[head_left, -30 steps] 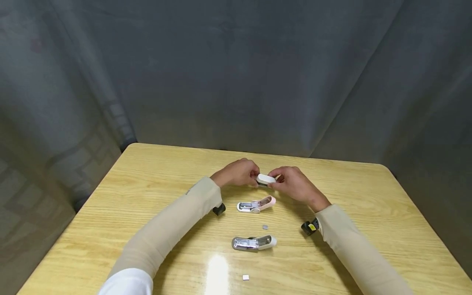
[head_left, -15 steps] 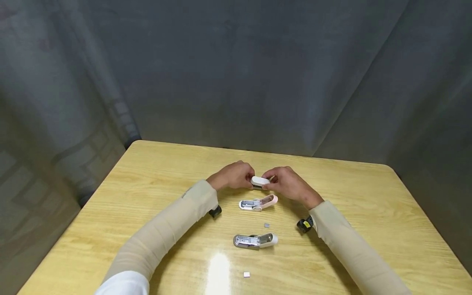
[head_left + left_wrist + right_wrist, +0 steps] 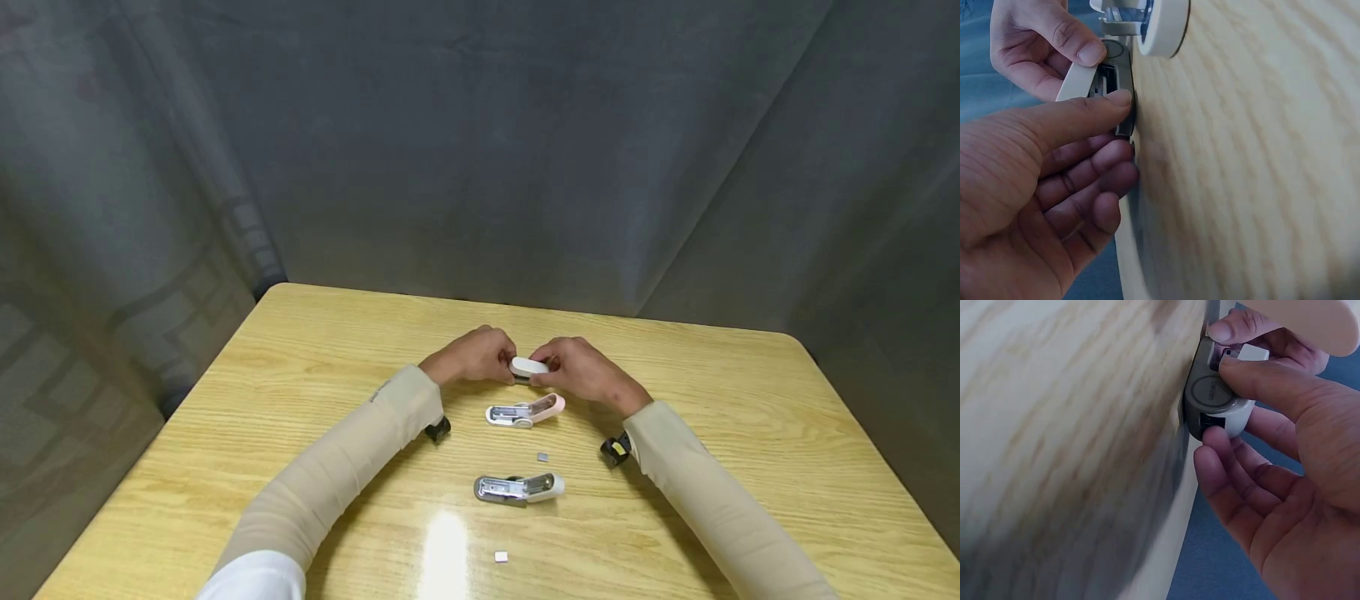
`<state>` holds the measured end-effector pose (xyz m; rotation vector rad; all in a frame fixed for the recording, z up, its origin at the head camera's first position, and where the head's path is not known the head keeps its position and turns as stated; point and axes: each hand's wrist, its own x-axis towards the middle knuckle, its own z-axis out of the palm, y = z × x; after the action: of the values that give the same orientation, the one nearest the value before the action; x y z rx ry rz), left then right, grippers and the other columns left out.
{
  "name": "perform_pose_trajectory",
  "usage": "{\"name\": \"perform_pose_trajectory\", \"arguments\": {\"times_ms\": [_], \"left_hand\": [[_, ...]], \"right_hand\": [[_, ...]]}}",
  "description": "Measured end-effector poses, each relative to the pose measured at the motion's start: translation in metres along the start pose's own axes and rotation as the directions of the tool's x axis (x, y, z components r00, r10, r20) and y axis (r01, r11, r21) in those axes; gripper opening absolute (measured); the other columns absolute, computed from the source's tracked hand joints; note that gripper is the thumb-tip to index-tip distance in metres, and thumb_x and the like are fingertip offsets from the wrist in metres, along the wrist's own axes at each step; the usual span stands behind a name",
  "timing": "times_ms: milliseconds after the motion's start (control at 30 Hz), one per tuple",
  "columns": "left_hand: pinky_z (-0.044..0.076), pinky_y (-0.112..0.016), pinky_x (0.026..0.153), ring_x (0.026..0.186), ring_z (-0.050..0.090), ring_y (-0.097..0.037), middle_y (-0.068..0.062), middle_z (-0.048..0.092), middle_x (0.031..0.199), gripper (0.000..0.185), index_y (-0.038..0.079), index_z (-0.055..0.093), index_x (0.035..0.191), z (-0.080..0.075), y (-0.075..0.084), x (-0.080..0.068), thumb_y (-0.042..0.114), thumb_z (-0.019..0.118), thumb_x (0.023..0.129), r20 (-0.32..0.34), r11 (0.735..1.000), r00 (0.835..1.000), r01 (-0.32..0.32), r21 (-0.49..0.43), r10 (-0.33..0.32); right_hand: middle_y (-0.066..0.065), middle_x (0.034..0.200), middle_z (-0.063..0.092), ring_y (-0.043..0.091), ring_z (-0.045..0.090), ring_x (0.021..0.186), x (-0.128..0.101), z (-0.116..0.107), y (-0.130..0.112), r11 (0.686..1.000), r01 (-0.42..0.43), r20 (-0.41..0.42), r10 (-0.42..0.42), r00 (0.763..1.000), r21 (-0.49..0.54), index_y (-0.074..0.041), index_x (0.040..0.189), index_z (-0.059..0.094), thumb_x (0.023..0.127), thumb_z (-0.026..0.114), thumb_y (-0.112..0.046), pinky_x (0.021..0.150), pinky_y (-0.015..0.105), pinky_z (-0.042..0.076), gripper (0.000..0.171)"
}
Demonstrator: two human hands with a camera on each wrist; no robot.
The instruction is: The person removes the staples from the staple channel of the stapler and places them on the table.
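Observation:
Both hands are on a small stapler [image 3: 529,367] with a white top and a grey base, at the far side of the table. My left hand [image 3: 482,354] pinches its left end, thumb along the grey base [image 3: 1125,75] in the left wrist view. At the other end my right hand [image 3: 585,368] grips it, thumb by the round hinge disc [image 3: 1212,392]. The white top stands slightly raised from the base in the left wrist view. Nearer lies a pink and white stapler [image 3: 512,414], swung wide open.
Closer to the front lies another opened stapler [image 3: 501,490], grey and white. A small grey block [image 3: 542,457] sits between the two opened staplers, and a small white block [image 3: 501,557] lies near the front. A dark curtain [image 3: 480,150] hangs behind the wooden table [image 3: 337,325].
Both hands have shifted slightly left with the white-topped stapler, mostly in the first half second. The opened staplers and small blocks stay where they lay on the table.

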<state>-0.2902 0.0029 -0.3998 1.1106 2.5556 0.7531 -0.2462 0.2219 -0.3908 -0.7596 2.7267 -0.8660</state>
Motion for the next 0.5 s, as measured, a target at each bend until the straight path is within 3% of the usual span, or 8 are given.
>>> {"name": "perform_pose_trajectory", "arguments": {"times_ms": [300,500], "left_hand": [[0.037,-0.022,0.060,0.061,0.046,-0.007,0.006,0.061,0.067,0.018,0.010,0.072,0.076,0.003,-0.013,0.001,0.013,0.088,0.084,-0.007,0.983,0.999,0.038,-0.177,-0.040],[0.036,-0.023,0.061,0.060,0.045,-0.007,0.005,0.063,0.067,0.019,0.010,0.072,0.075,0.003,-0.014,0.000,0.014,0.088,0.084,0.000,0.975,1.000,0.027,-0.223,-0.028]], "right_hand": [[-0.007,0.091,0.068,0.015,0.056,0.080,0.001,0.004,0.003,0.999,0.038,-0.035,-0.038,0.999,-0.003,-0.017,0.101,0.083,0.089,0.084,-0.016,0.071,0.034,0.045,0.012],[-0.007,0.093,0.069,0.015,0.059,0.084,-0.002,0.007,0.005,0.998,0.051,-0.055,-0.048,0.997,0.038,-0.018,0.101,0.083,0.089,0.083,-0.015,0.073,0.035,0.046,0.012]]}}
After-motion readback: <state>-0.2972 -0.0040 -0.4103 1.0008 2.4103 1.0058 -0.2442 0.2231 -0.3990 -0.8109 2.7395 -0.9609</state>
